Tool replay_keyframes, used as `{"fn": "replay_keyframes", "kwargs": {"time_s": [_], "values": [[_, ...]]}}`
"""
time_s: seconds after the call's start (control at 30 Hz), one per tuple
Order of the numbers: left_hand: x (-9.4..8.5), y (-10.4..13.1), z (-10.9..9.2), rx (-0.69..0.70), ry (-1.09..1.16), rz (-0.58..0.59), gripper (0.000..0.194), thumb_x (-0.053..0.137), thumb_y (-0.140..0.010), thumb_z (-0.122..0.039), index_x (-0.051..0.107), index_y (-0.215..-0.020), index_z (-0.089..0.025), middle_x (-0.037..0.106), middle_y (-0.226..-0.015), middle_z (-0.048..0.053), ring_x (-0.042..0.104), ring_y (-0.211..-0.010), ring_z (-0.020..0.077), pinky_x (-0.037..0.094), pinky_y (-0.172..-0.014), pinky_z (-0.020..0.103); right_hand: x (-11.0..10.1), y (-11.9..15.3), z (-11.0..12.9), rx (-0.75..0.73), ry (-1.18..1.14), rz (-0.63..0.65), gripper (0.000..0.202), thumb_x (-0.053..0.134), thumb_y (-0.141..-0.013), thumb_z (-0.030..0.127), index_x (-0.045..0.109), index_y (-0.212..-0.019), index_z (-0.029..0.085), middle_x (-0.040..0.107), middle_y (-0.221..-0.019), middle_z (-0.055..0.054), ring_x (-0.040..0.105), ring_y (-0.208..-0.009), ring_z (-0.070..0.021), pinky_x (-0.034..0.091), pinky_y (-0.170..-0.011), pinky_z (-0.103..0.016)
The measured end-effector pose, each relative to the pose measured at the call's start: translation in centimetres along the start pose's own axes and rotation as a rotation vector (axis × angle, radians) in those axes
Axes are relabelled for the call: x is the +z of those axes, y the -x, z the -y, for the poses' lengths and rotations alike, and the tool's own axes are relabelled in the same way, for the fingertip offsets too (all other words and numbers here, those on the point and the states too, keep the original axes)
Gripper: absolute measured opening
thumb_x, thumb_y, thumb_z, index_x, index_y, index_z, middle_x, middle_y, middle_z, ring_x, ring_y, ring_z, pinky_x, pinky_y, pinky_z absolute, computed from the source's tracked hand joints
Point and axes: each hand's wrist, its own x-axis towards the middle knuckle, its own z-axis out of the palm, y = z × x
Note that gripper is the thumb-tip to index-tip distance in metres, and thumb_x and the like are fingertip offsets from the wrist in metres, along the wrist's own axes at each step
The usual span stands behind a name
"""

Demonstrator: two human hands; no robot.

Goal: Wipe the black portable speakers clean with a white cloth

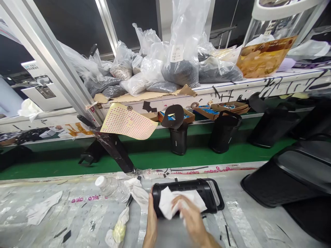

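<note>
A black cylindrical device, which looks like a portable speaker with a loop handle at its right end, lies on its side on the work surface. My left hand is pressed along its left end, with the fingers partly hidden behind it. In my right hand is a crumpled white tissue, held against the upward side of the device. The right fingers are bent over the tissue and somewhat blurred. A clear plastic bottle with a white cap lies left of the device, beside another crumpled white tissue.
Large black speakers stand at the right. Behind the bench, a green conveyor carries several black devices. A slanted black post rises at the bench's back edge. Plastic bags of small parts fill the shelf above. Black scraps litter the table.
</note>
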Motion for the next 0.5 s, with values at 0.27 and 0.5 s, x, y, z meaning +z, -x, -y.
{"fn": "replay_keyframes", "kwargs": {"time_s": [0.27,0.5], "values": [[-0.3,2.8,0.5,0.158,-0.092,0.109,0.064,0.041,-0.093,-0.047,0.031,-0.148,-0.014,0.023,-0.161,0.003,0.015,-0.148,0.0160,0.013,-0.120,0.025,1.5,-3.1,1.7,-0.030,0.062,0.084,0.037,0.046,-0.095,0.029,0.060,-0.129,0.027,0.064,-0.128,-0.003,0.056,-0.121,-0.0210,0.041,-0.106,-0.036],[1.5,5.3,-1.5,0.307,-0.192,0.086,0.072,0.050,-0.080,-0.068,0.047,-0.141,-0.028,0.037,-0.154,-0.003,0.021,-0.146,0.0211,0.015,-0.118,0.023,-4.0,3.4,0.0,0.144,-0.175,0.195,0.053,0.026,-0.098,0.039,0.076,-0.086,0.024,0.074,-0.096,-0.010,0.067,-0.102,-0.0277,0.048,-0.097,-0.046]]}}
